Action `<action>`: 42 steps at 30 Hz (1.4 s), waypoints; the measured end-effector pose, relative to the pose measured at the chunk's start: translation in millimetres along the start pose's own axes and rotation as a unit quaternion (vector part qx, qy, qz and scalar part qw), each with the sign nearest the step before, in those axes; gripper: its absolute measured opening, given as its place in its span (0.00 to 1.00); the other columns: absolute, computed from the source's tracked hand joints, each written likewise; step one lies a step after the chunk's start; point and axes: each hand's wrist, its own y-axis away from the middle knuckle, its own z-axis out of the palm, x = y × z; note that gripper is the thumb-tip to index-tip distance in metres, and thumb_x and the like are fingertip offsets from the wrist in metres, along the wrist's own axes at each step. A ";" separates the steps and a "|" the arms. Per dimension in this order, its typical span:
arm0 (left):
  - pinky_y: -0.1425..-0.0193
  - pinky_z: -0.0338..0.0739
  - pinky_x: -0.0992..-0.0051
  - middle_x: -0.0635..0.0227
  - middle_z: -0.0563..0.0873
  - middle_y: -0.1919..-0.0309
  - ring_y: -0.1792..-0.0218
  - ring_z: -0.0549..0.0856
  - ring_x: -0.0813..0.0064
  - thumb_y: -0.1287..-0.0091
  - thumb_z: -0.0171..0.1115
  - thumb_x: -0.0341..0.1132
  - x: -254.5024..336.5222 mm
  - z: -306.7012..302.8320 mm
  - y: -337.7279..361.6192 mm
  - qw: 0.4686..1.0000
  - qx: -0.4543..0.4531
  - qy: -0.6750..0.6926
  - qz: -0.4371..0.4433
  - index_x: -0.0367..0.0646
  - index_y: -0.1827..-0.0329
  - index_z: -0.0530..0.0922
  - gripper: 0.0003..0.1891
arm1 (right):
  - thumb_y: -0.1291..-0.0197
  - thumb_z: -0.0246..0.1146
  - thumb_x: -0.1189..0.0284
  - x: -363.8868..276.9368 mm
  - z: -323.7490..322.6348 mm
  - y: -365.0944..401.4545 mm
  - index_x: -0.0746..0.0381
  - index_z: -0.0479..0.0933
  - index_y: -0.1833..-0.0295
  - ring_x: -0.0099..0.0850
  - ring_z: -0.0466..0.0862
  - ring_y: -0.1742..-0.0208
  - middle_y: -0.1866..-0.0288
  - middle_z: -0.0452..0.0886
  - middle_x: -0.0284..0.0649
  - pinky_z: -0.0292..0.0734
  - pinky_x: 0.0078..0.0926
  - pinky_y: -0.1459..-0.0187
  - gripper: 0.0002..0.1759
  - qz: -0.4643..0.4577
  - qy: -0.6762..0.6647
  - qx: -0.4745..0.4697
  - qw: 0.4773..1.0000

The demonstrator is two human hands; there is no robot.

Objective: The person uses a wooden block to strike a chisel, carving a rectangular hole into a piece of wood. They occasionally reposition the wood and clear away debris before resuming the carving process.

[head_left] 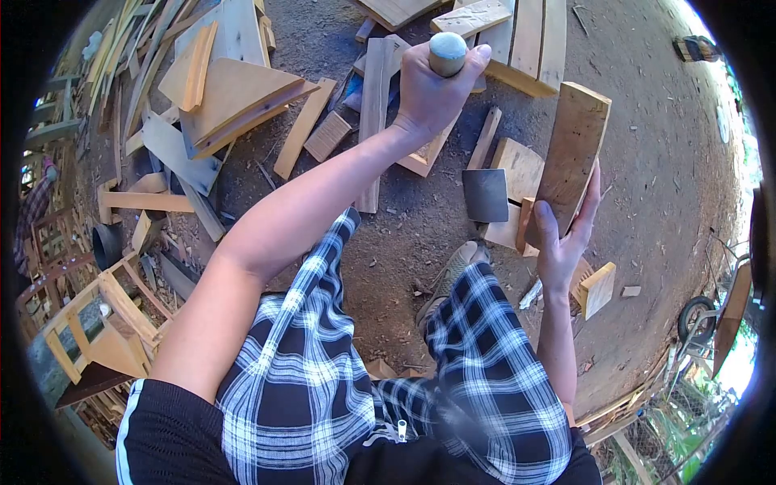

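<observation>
My left hand is wrapped round a thick wooden handle, its rounded, pale blue-grey end pointing up at the camera. The lower part of that tool is hidden under the fist and forearm. On the right, my right hand grips the lower end of a rectangular wooden block, thumb on its broad face and fingers behind its edge. The block stands tilted, its long side pointing away from me. Left of it shows a dark grey, squarish metal plate, overlapping wood offcuts in this view.
Planks and offcuts lie before me, with a stack of angled boards to the left. A slatted wooden piece lies ahead. At lower left stands a wooden frame; a wheelbarrow wheel is far right. My shoe rests on bare earth.
</observation>
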 end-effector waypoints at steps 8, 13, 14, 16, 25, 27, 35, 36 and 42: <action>0.74 0.75 0.82 0.75 0.82 0.82 0.78 0.81 0.87 0.35 0.68 0.39 -10.6 15.3 2.8 0.999 0.002 -0.016 0.033 0.42 0.76 0.79 0.13 | 0.44 0.66 0.64 -20.4 -1.9 -13.2 0.63 0.48 0.23 0.41 0.69 0.33 0.31 0.63 0.52 0.66 0.43 0.34 0.48 -0.030 -0.009 0.018 0.999; 0.73 0.76 0.81 0.72 0.84 0.79 0.76 0.82 0.88 0.38 0.70 0.35 2.1 33.9 17.7 0.995 -0.079 -0.023 0.054 0.40 0.72 0.80 0.10 | 0.48 0.69 0.66 -29.6 -26.7 -16.5 0.70 0.54 0.29 0.41 0.76 0.41 0.40 0.72 0.53 0.72 0.38 0.42 0.46 -0.080 -0.122 0.021 0.989; 0.73 0.76 0.81 0.72 0.84 0.79 0.76 0.82 0.88 0.38 0.70 0.35 2.4 37.9 20.9 0.995 -0.077 -0.025 0.056 0.40 0.72 0.80 0.10 | 0.50 0.69 0.67 -33.4 -26.8 -17.8 0.72 0.55 0.30 0.42 0.80 0.45 0.46 0.76 0.52 0.75 0.35 0.46 0.45 -0.080 -0.152 -0.027 0.985; 0.73 0.78 0.72 0.61 0.84 0.78 0.77 0.85 0.65 0.46 0.73 0.38 -3.4 46.4 26.7 0.995 -0.076 -0.020 0.068 0.45 0.74 0.80 0.10 | 0.50 0.68 0.67 -38.8 -8.3 -20.8 0.67 0.61 0.30 0.36 0.82 0.57 0.50 0.77 0.50 0.77 0.31 0.52 0.42 -0.179 0.124 0.032 0.975; 0.67 0.79 0.75 0.60 0.83 0.77 0.76 0.85 0.67 0.43 0.70 0.32 -2.4 48.9 32.6 0.983 -0.132 -0.088 0.097 0.41 0.64 0.81 0.08 | 0.50 0.69 0.71 -28.6 -16.3 -11.1 0.61 0.51 0.23 0.42 0.82 0.43 0.39 0.77 0.52 0.78 0.37 0.47 0.50 -0.073 0.161 0.001 0.984; 0.69 0.79 0.73 0.61 0.84 0.77 0.75 0.86 0.68 0.45 0.70 0.32 -6.3 47.6 22.5 0.987 -0.114 -0.047 0.102 0.43 0.67 0.80 0.07 | 0.49 0.70 0.69 -36.4 -3.8 -24.6 0.59 0.50 0.22 0.44 0.82 0.42 0.36 0.74 0.53 0.79 0.39 0.46 0.51 -0.112 0.101 0.015 0.988; 0.82 0.64 0.84 0.80 0.76 0.84 0.83 0.74 0.90 0.34 0.66 0.33 -14.9 -11.6 -29.3 0.990 0.114 0.049 -0.061 0.45 0.79 0.76 0.14 | 0.49 0.69 0.69 -11.7 -4.6 -6.5 0.56 0.47 0.22 0.43 0.83 0.45 0.38 0.76 0.53 0.80 0.41 0.45 0.52 -0.083 0.103 0.003 0.991; 0.82 0.61 0.82 0.81 0.74 0.86 0.85 0.71 0.90 0.35 0.66 0.33 -12.4 -14.0 -31.0 0.985 0.146 0.048 -0.082 0.46 0.82 0.73 0.16 | 0.49 0.69 0.69 -9.9 -4.0 -3.1 0.56 0.47 0.22 0.43 0.83 0.45 0.38 0.76 0.53 0.80 0.41 0.45 0.52 -0.080 0.103 0.002 0.991; 0.82 0.65 0.88 0.79 0.77 0.83 0.81 0.76 0.91 0.34 0.65 0.33 3.7 -9.7 -6.0 0.994 0.032 0.104 -0.029 0.45 0.77 0.76 0.13 | 0.51 0.70 0.70 -9.8 -3.5 5.5 0.58 0.47 0.22 0.45 0.85 0.48 0.39 0.77 0.53 0.82 0.39 0.48 0.53 -0.101 0.125 0.006 0.987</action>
